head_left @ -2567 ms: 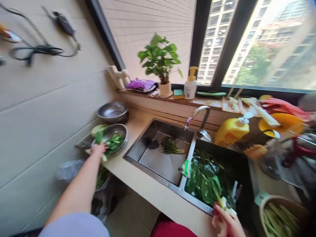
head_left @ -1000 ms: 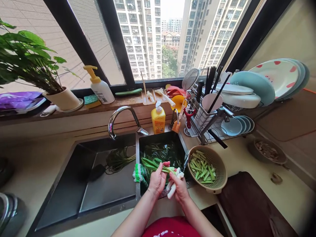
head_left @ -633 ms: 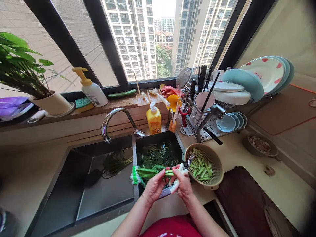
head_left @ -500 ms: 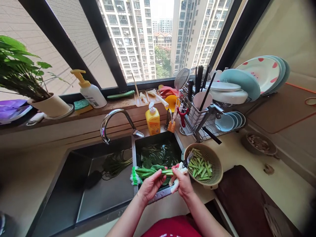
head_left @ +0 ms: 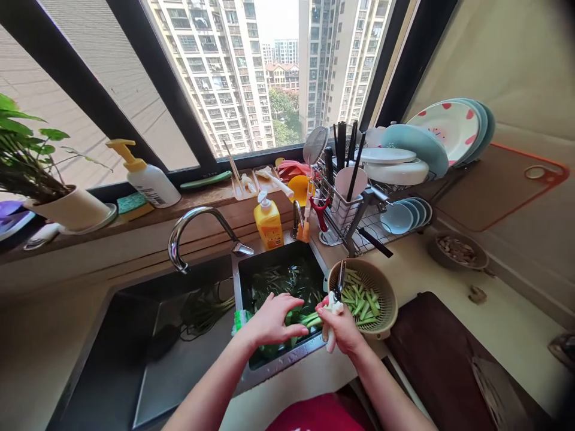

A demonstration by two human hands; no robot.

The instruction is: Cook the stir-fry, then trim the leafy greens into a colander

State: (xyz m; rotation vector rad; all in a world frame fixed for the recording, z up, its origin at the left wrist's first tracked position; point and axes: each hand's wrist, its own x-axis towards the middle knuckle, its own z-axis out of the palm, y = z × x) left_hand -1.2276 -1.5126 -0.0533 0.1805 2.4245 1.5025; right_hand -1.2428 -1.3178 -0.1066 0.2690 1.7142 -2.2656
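Note:
Kitchen scissors [head_left: 335,304] with white handles and dark metal blades are held in my right hand [head_left: 345,330], the blades pointing up beside the colander. The same hand grips pale green vegetable stalks [head_left: 313,319], which run left under my left hand. My left hand [head_left: 277,322] is over the small sink basin, its thumb and fingers apart; it partly hides the leafy end. Dark water with green leaves [head_left: 287,284] fills this basin [head_left: 236,281]. At its right stands a beige colander [head_left: 390,311] holding cut green stalk pieces [head_left: 365,300].
A wide dark sink [head_left: 179,371] with stringy greens [head_left: 204,311] lies left, under a chrome faucet [head_left: 173,239]. Behind the basin stands a yellow bottle [head_left: 269,226]. Right are a dish rack [head_left: 348,209], a dark board [head_left: 449,347] and a bowl [head_left: 458,257]. A green-white scrubber [head_left: 240,320] touches the basin's left edge.
My left hand has let go of the leafy stalks and opened, moving slightly left. My right hand keeps the scissors and stalks, and the blades now point more upright. The view has shifted.

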